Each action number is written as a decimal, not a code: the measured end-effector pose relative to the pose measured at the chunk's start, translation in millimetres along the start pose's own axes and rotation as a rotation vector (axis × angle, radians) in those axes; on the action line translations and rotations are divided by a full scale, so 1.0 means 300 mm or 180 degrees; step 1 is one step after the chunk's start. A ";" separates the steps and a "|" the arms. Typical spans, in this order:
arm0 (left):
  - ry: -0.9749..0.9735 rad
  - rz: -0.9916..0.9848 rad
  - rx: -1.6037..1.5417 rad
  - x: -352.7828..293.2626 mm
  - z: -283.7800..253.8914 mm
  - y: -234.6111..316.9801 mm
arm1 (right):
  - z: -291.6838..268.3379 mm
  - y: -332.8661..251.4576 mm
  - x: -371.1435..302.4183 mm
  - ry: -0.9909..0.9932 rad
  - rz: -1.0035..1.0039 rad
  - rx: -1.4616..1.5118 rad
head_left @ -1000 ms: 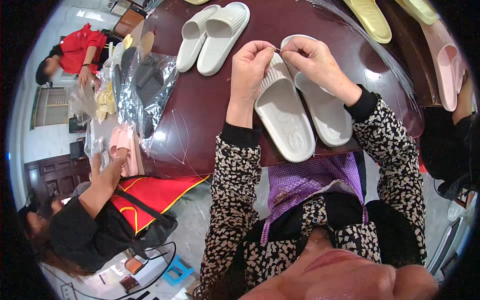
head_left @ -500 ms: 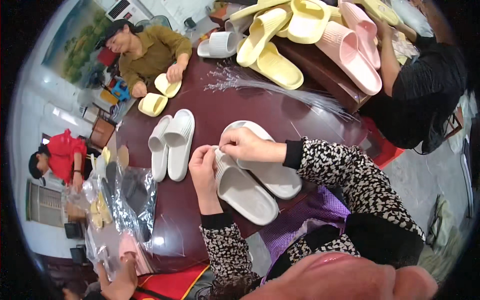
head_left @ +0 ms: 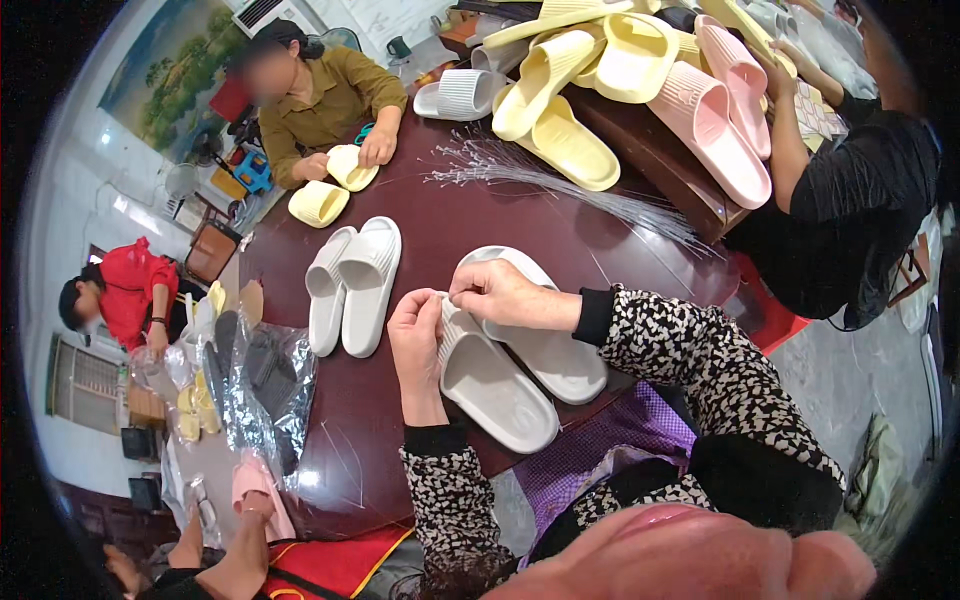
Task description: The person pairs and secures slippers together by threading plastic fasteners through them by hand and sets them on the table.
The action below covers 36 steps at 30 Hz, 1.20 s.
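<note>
In front of me on the table lies a pair of pale grey slippers, the left slipper (head_left: 505, 400) and the right slipper (head_left: 562, 368), toes pointing away. My left hand (head_left: 416, 335) is closed in a pinch beside the left slipper's strap. Close against it, my right hand (head_left: 505, 295) also pinches, over the straps near the toes. Whatever thin thing sits between my fingertips is too small to make out. A second grey pair (head_left: 370, 290) stands to the left. Beyond my hands lies a bundle of thin clear plastic ties (head_left: 570, 192).
Yellow slippers (head_left: 572, 145) and pink slippers (head_left: 715, 140) are piled on a box at the far right. A co-worker (head_left: 335, 100) handles yellow slippers (head_left: 320, 204) across the table. Clear plastic bags (head_left: 270, 385) lie at the left edge. Another person sits at right.
My two hands stay pinched together at the slippers, barely moved. The view has shifted slightly. Teal-handled scissors now show at the far co-worker's hand; the person at lower left has moved their hands.
</note>
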State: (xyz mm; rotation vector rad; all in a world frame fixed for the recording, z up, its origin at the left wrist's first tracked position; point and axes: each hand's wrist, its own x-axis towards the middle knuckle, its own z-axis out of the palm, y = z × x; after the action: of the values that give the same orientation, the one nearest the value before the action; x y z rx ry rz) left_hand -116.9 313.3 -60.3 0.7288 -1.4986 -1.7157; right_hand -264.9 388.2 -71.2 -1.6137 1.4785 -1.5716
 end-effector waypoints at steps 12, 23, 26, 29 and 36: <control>-0.0262 -0.0186 0.0209 -0.007 -0.014 0.003 | -0.003 0.005 -0.010 -0.0044 0.0035 0.0014; -0.0422 -0.0261 0.0137 0.001 -0.028 -0.013 | -0.005 0.005 -0.011 -0.0094 -0.0165 -0.0164; -0.0372 -0.0226 0.0124 -0.001 -0.021 -0.012 | -0.004 -0.001 -0.010 -0.0106 -0.0080 -0.0118; -0.0300 -0.0169 0.0082 -0.001 -0.011 -0.013 | -0.006 -0.009 -0.012 -0.0116 0.0134 0.0004; -0.0182 0.0183 0.0161 -0.004 -0.005 -0.002 | -0.005 -0.020 -0.005 0.0017 -0.0134 0.0054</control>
State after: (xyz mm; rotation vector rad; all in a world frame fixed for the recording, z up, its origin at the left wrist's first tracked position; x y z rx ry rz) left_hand -115.3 313.4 -61.3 0.6614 -1.5918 -1.6737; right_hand -263.6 391.9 -66.1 -1.6422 1.4390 -1.6082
